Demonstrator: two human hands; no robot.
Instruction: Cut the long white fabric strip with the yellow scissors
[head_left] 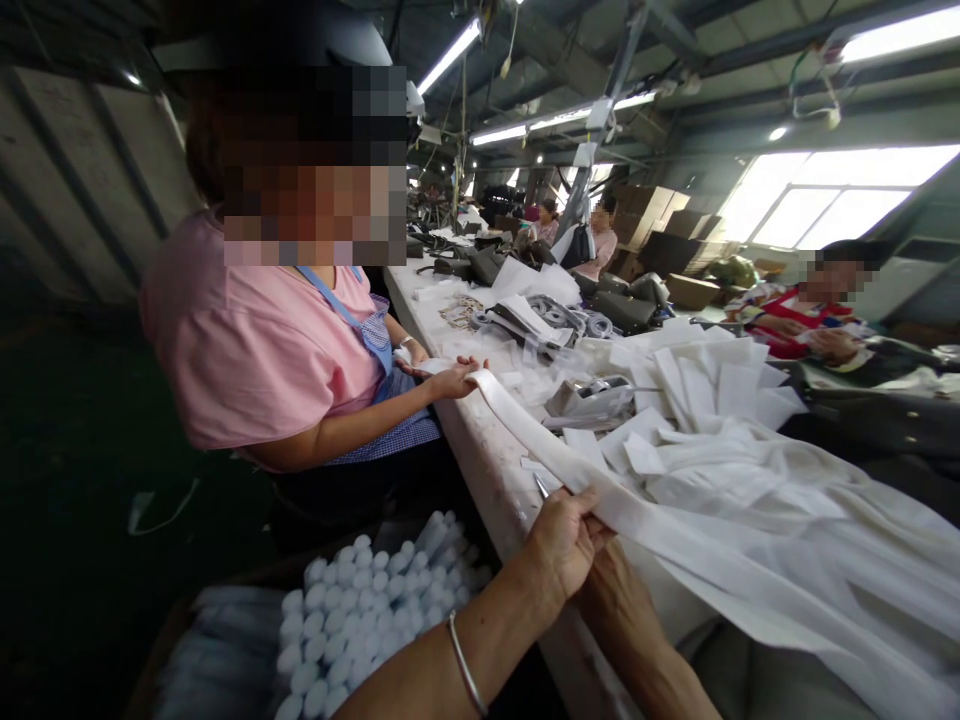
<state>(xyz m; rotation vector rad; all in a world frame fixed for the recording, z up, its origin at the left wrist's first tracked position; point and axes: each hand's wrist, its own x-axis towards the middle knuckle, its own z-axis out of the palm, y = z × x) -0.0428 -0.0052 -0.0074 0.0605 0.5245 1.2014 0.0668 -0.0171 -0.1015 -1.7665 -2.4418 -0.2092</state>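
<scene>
Head view: left fingers [585,499] around white strip [641,520], right hand [615,582] partly hidden, its grip indiscernible.

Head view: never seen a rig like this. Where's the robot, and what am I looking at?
There's no robot. The one camera sits on a person's head, looking forward and down at their own bare hands. The left hand, on the arm with the bracelet, grips a long white strip in its fingers. The right hand is partly hidden behind it, so its grasp is unclear. A pointed metal tip shows beside them. A co-worker in pink holds the strip farther along. The long table bears loose white pieces and heaped white material. Below, left of the table, are stacked white cylinders.
</scene>
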